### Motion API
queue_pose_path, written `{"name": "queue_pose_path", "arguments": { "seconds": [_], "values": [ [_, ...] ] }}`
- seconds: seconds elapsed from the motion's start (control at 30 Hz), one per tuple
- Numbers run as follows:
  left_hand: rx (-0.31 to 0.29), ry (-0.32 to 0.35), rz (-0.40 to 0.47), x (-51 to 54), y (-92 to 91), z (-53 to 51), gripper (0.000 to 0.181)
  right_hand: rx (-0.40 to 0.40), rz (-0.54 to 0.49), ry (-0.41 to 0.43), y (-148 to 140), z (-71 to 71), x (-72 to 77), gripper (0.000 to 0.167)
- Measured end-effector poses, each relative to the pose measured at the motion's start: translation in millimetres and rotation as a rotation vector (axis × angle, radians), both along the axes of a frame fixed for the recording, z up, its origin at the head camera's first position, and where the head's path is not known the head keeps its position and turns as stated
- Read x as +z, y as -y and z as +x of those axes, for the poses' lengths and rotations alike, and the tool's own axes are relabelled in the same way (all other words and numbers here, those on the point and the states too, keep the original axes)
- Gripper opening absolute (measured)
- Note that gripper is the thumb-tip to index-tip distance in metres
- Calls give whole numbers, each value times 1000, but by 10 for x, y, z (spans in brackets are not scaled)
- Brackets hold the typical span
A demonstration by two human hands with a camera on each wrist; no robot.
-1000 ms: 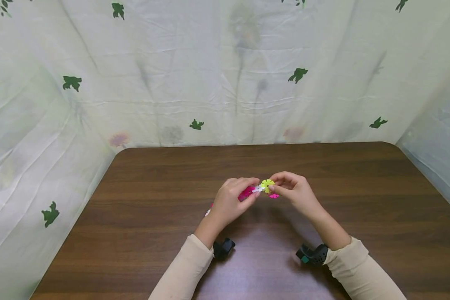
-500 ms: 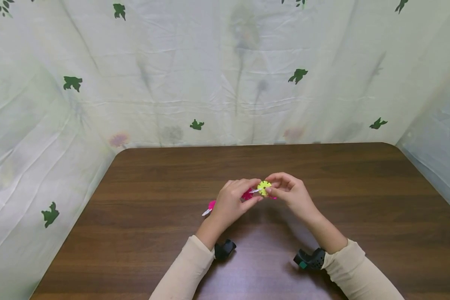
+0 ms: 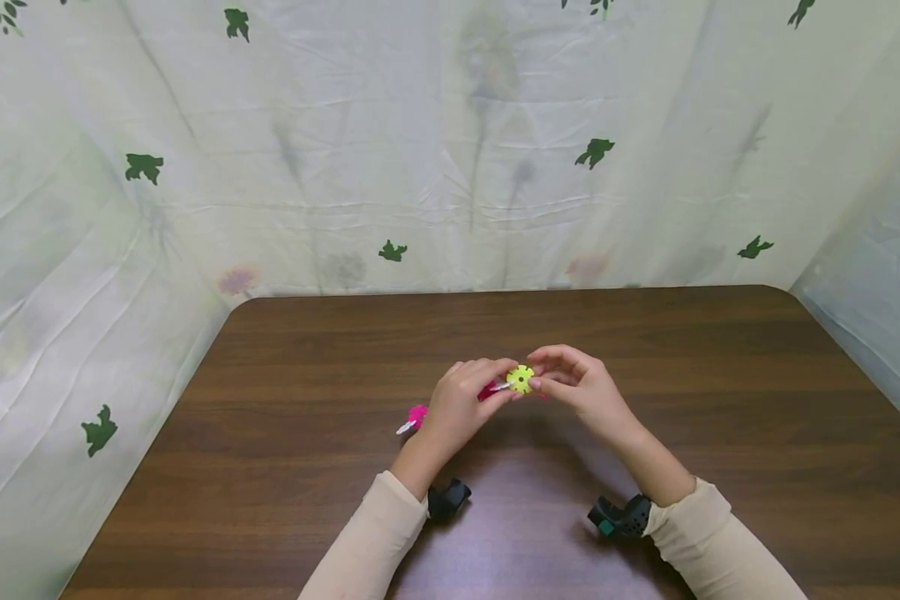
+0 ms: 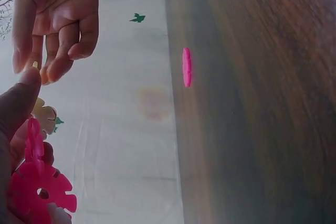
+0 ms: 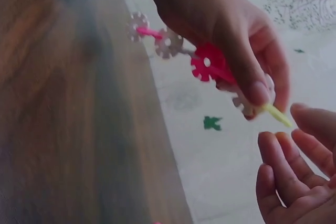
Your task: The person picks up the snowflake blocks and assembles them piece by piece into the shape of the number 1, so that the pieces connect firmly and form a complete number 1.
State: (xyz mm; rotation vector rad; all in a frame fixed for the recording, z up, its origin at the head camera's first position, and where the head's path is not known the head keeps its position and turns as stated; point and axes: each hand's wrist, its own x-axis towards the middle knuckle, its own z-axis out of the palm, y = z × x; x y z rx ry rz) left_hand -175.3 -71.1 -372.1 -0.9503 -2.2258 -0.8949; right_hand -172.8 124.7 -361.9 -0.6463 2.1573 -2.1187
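My left hand (image 3: 461, 408) grips a chain of interlocking notched plastic discs, pink and white by turns. The chain's tail, a pink disc (image 3: 417, 415) and a white one, sticks out behind that hand. In the right wrist view a pink disc (image 5: 206, 62) and white discs show along the chain. At its front end a yellow disc (image 3: 520, 379) lies under the left thumb (image 5: 256, 90). My right hand (image 3: 581, 387) is beside the yellow disc, its thumb and fingers apart around the disc's edge. Whether they touch it is hard to tell. A loose pink disc (image 4: 187, 67) lies on the table.
Both hands are above a brown wooden table (image 3: 307, 350). A pale curtain with green leaf or bird shapes (image 3: 450, 167) hangs behind and at the sides. Black wrist cameras (image 3: 448, 500) are strapped to both wrists.
The yellow disc has turned to face the head camera and shifted slightly left. The chain's tail shows more behind the left hand. My right hand has moved a little left and its pinch looks looser.
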Motion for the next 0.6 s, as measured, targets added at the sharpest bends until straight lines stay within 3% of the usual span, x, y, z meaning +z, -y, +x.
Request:
{"name": "queue_pose_path", "arguments": {
  "seconds": [0.27, 0.6],
  "values": [
    [17, 34, 28, 18, 20, 6, 38, -60, 66, -75, -176, -114, -1, 33],
    [15, 30, 51, 18, 23, -9, 39, -82, 147, -38, -328, -275, -231, 41]
  ]
}}
